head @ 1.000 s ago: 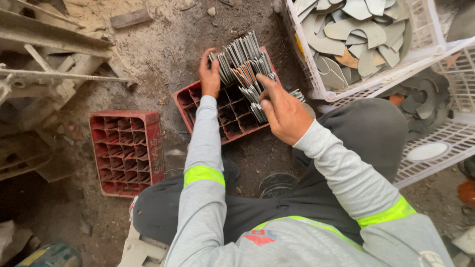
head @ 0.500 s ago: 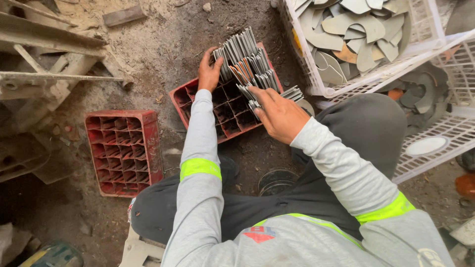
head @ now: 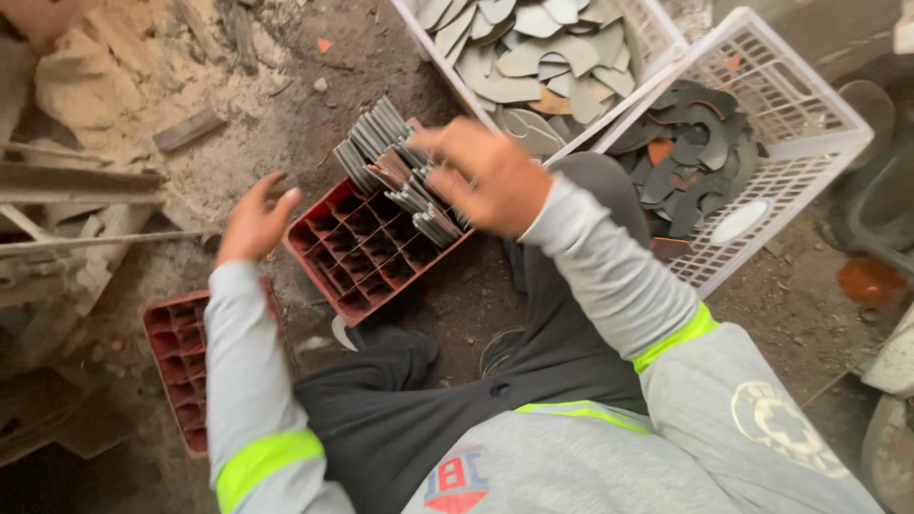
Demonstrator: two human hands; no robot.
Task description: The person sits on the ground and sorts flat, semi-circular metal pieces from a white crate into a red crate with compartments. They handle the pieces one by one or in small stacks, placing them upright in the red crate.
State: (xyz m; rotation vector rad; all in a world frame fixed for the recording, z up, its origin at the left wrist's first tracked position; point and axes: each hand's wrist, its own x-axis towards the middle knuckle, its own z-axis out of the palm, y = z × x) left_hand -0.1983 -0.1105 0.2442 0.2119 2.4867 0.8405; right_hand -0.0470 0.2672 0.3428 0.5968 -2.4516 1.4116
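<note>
While the person crouches over the dirt floor, the left hand (head: 255, 221) hangs just beside the near-left corner of the red compartmented crate (head: 367, 249), fingers loosely spread, holding nothing. His right hand (head: 486, 176) — blurred, knuckles up, fingers curled down — rests on the grey metal plates (head: 395, 167) standing on edge in the crate's far cells; whether it grips any, I cannot tell.

our left hand (head: 255, 221) has let go of the stack of grey metal pieces (head: 395, 167) and now sits at the left edge of the red crate (head: 367, 252), fingers loose. our right hand (head: 487, 176) has slid up over the pieces. our head has moved, so the second red crate (head: 181, 366) sits lower.
</note>
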